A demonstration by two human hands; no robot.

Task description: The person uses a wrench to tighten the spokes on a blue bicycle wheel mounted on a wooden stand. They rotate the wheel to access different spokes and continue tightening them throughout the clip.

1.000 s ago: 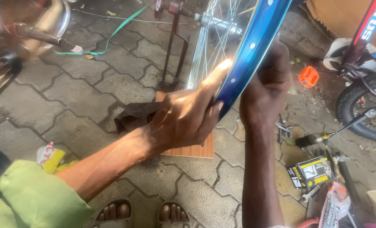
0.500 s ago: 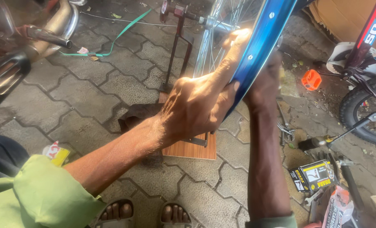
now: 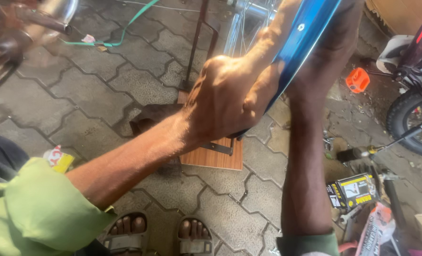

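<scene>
Your left hand (image 3: 230, 102) is closed on the blue rim (image 3: 305, 42), fingers wrapped over its near edge with the thumb running up the rim wall. Your right hand (image 3: 332, 47) lies against the far side of the same rim; how far its fingers are curled cannot be told from this view. The rim stands upright in front of you, above the wooden board (image 3: 213, 156) and mounted on a dark metal stand (image 3: 199, 42).

Handling, as a judgement: the rim is a stiff metal hoop, light for its size. Its glossy painted wall will be slick, so grip across the edges rather than on the flat face. The spokes (image 3: 237, 28) are thin and under tension; keep fingers off them when you turn the rim. Hold at two opposed points, as you do now.

Count:
- Rim: one.
- Stand: one.
- Board: one.
- Small boxes (image 3: 353, 192), yellow and black: at least one; clutter hides any others.
- Orange pedal (image 3: 358, 79): one.
- Bicycle tyre (image 3: 412, 123) at right: one, partly in view.
- Sandals (image 3: 159, 234): two.
</scene>
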